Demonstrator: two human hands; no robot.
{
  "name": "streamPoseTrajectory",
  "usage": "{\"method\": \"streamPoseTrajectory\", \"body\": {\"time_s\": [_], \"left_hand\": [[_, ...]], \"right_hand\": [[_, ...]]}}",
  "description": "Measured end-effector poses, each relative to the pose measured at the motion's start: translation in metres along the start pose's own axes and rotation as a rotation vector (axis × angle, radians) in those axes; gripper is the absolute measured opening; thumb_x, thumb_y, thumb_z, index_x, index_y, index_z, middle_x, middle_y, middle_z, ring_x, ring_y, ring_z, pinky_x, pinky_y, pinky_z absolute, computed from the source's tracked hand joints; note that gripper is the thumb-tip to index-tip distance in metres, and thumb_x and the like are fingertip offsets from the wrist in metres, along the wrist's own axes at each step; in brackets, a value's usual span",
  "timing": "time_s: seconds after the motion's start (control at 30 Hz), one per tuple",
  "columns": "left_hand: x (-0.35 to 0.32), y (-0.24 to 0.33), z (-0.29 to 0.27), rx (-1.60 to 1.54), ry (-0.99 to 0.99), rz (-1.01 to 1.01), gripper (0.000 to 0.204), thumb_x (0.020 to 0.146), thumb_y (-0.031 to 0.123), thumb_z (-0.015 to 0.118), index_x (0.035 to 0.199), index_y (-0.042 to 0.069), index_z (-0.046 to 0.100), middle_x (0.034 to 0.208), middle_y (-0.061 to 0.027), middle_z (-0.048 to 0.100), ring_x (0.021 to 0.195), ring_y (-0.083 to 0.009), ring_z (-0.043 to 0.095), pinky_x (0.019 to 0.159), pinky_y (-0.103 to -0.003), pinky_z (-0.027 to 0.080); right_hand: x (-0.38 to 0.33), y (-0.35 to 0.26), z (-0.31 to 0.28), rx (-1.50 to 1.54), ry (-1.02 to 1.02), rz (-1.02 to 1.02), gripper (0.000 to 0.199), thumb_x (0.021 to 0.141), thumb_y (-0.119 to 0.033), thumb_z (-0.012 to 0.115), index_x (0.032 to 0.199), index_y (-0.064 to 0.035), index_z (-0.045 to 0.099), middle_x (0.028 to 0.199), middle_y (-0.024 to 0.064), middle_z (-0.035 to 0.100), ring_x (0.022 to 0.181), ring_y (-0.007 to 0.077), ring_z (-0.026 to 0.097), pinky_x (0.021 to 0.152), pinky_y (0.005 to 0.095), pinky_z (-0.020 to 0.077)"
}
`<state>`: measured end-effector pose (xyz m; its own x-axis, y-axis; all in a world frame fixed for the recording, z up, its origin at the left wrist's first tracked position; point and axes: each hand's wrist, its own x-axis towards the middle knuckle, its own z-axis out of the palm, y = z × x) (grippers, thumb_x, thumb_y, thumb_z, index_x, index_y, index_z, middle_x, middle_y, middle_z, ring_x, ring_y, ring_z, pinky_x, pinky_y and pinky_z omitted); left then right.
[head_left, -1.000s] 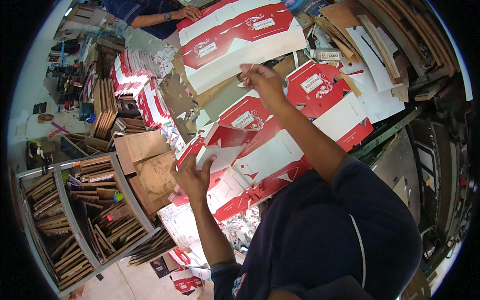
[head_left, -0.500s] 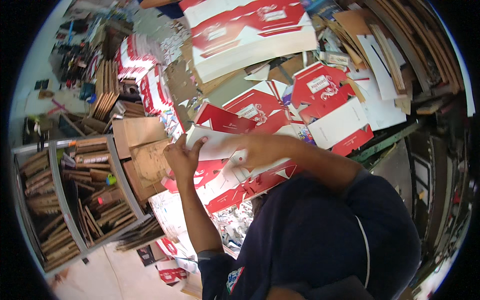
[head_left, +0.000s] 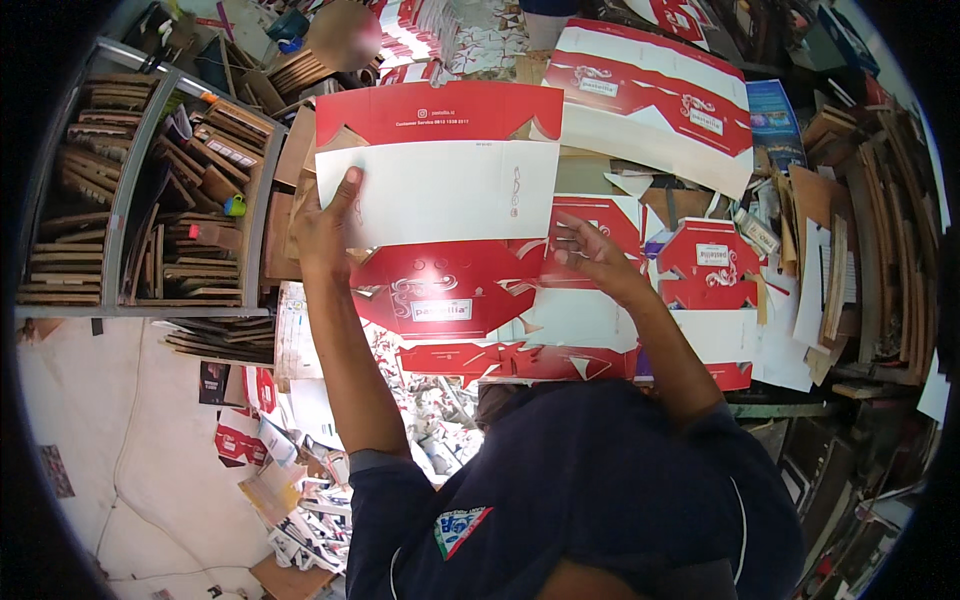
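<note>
A flat red and white die-cut box blank [head_left: 450, 190] is held up in front of me, its printed side facing up at me. My left hand [head_left: 325, 225] grips its left edge, thumb on the white panel and fingers hidden behind. Just off its right edge is my right hand [head_left: 600, 262], fingers spread and holding nothing. Below the raised piece, another red and white box blank [head_left: 590, 312] lies on the worktable, partly covered. To the right rests a further box blank [head_left: 712, 262] with a red shaped panel.
A thick stack of printed sheets [head_left: 650, 110] stands at the far right of the table. Metal shelving [head_left: 262, 200] full of wooden boards is on the left. Paper scraps [head_left: 430, 420] lie below the table edge. Another person's head [head_left: 343, 35] shows at the far left.
The box blank has been raised and turned to face me. My right hand has come away from across its front to its right side. The head view has shifted.
</note>
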<state>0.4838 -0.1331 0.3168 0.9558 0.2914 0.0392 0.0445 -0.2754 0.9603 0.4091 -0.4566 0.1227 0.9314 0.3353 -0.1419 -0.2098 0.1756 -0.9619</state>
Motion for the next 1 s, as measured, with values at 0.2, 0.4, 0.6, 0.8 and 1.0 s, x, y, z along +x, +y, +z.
{"method": "streamPoseTrajectory", "body": {"time_s": [0.2, 0.4, 0.6, 0.8, 1.0], "left_hand": [[-0.02, 0.01, 0.005, 0.239, -0.063, 0.386, 0.049, 0.087, 0.036, 0.081, 0.113, -0.005, 0.071, 0.098, -0.0133, 0.073, 0.084, -0.0222, 0.067, 0.079, -0.036, 0.053], [-0.072, -0.012, 0.062, 0.721, -0.258, 0.945, 0.032, 0.076, 0.028, 0.088, 0.095, 0.008, 0.073, 0.074, -0.0095, 0.067, 0.062, -0.0278, 0.063, 0.062, -0.038, 0.044], [-0.105, -0.101, 0.106, 0.919, -0.471, 0.971, 0.034, 0.084, 0.038, 0.078, 0.099, 0.011, 0.065, 0.09, -0.0072, 0.069, 0.081, -0.0298, 0.064, 0.089, -0.05, 0.04], [-0.109, -0.087, 0.032, 0.712, -0.383, 0.671, 0.088, 0.064, 0.032, 0.094, 0.137, 0.003, 0.054, 0.135, -0.0233, 0.055, 0.129, -0.0411, 0.048, 0.112, -0.057, 0.032], [-0.081, -0.229, -0.115, 0.029, -0.129, 0.059, 0.112, 0.073, 0.024, 0.091, 0.159, 0.002, 0.023, 0.159, -0.0214, 0.034, 0.146, -0.0348, 0.034, 0.122, -0.049, 0.024]], "right_hand": [[-0.001, -0.018, -0.002, -0.427, 0.47, -0.31, 0.106, 0.084, -0.043, 0.084, 0.158, 0.0026, 0.024, 0.157, 0.0289, 0.035, 0.146, 0.039, 0.037, 0.12, 0.0475, 0.0323], [-0.025, -0.026, 0.018, -0.54, 0.417, -0.466, 0.113, 0.08, -0.039, 0.088, 0.161, -0.0034, 0.018, 0.159, 0.0221, 0.035, 0.148, 0.0316, 0.036, 0.119, 0.0443, 0.0343], [-0.029, 0.072, 0.002, -0.241, 0.402, -0.202, 0.073, 0.083, -0.023, 0.087, 0.14, -0.0004, 0.048, 0.121, 0.0121, 0.066, 0.11, 0.0176, 0.063, 0.093, 0.0358, 0.0536], [-0.049, 0.064, 0.014, -0.29, 0.43, -0.36, 0.04, 0.086, -0.019, 0.085, 0.115, -0.0041, 0.062, 0.099, 0.0048, 0.074, 0.091, 0.014, 0.069, 0.079, 0.0322, 0.057], [-0.047, 0.07, 0.019, -0.114, 0.407, -0.265, 0.054, 0.087, -0.02, 0.084, 0.129, 0.0005, 0.056, 0.115, 0.0095, 0.069, 0.106, 0.0166, 0.067, 0.091, 0.0348, 0.0561]]}}
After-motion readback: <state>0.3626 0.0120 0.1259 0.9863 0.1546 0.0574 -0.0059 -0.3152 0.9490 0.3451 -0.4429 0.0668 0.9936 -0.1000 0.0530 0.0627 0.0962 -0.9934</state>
